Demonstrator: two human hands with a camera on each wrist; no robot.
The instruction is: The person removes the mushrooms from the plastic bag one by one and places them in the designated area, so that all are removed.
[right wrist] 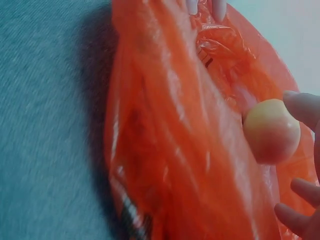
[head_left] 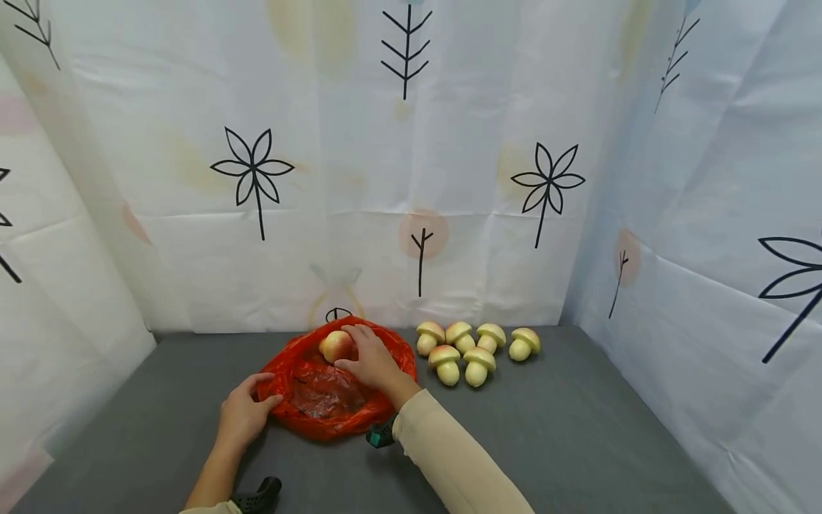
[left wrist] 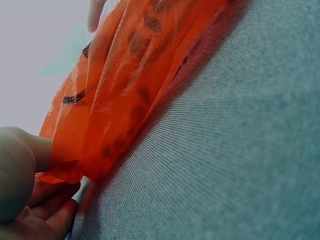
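A red plastic bag (head_left: pixel 321 428) lies on the dark table with its mouth spread wide. At its left rim, my left hand (head_left: pixel 242 412) pinches the plastic between thumb and fingers; the left wrist view shows the gripped edge of the bag (left wrist: pixel 95 135). Inside the bag, toward the back, is a mushroom (head_left: pixel 337 346) with a rounded yellow and reddish cap. My right hand (head_left: pixel 375 363) reaches over the opening beside it, fingers spread. In the right wrist view the thumb (right wrist: pixel 302 107) is close to the mushroom (right wrist: pixel 272 131), while the other fingers stand apart from it.
Several pale yellow mushrooms (head_left: pixel 478 365) with reddish-tinged caps stand in a loose group right of the bag. One mushroom (head_left: pixel 524 344) is slightly apart at the group's right. White printed cloth (head_left: pixel 475 271) hangs behind and beside the grey table (head_left: pixel 546 442).
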